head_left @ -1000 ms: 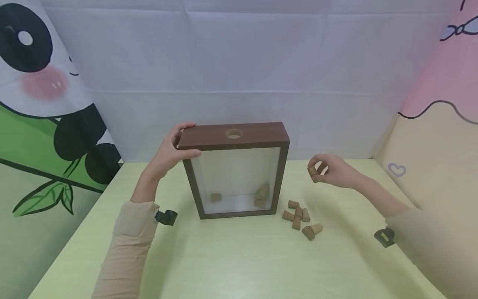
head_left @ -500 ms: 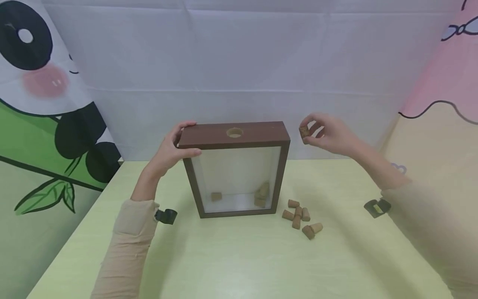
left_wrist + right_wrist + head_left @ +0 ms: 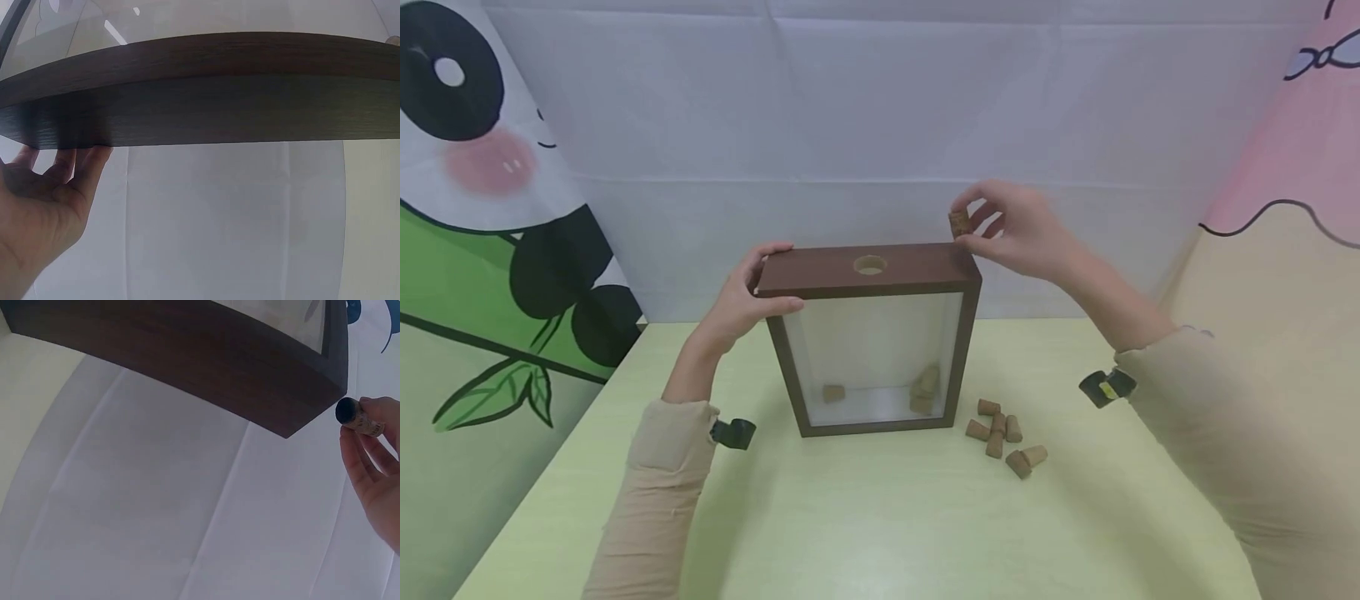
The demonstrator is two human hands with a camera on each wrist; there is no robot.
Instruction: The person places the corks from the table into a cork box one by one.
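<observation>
A brown wooden shadow box (image 3: 872, 275) with a clear front stands upright on the pale green table (image 3: 880, 517). A round hole (image 3: 870, 267) is cut in its top edge. A few corks (image 3: 921, 392) lie inside at the bottom. My left hand (image 3: 752, 296) grips the box's top left corner; the left wrist view shows its fingers (image 3: 69, 172) under the dark wood (image 3: 206, 94). My right hand (image 3: 1011, 229) pinches a single cork (image 3: 959, 223) just above the top right corner. The right wrist view shows that cork (image 3: 357, 416) beside the box corner (image 3: 300, 394).
Several loose corks (image 3: 1006, 437) lie in a pile on the table to the right of the box. A white cloth backdrop (image 3: 880, 125) hangs behind, with a panda panel (image 3: 482, 208) at left and a pink panel (image 3: 1292, 150) at right.
My right hand has risen from above the table and moved left with the cork, from beside the box to just over its top right corner. The left hand has stayed put.
</observation>
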